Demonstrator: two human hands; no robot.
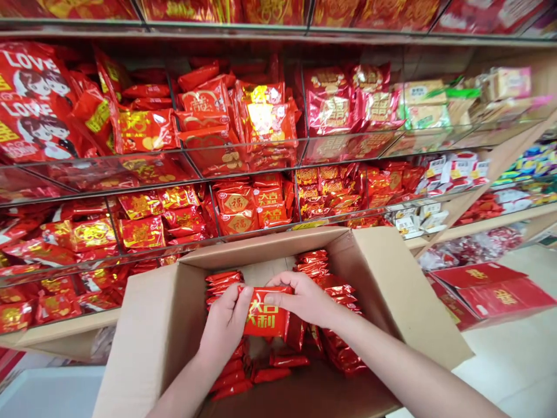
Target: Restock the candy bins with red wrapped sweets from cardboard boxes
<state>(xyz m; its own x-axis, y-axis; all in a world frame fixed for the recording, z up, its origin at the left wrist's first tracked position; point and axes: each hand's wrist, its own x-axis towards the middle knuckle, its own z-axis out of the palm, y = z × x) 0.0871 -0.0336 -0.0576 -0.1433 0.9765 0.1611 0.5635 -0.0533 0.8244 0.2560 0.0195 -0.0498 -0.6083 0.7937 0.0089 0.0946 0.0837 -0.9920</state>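
Observation:
Both my hands are inside an open cardboard box (383, 290) and grip a stack of red snack packets (266, 316) with gold characters on the front. My left hand (226, 325) pinches the stack's left side, thumb on top. My right hand (304, 299) closes over its upper right corner. More of the same red packets (335, 325) stand in rows along the box's back and right side, and a few lie loose (256, 374) on the box bottom.
Behind the box rise tiered shelves with clear dividers (209, 197), full of red and gold packets (243, 209). Pale boxed sweets (424, 107) sit at the upper right. Red flat boxes (491, 290) lie low on the right above a pale floor (522, 360).

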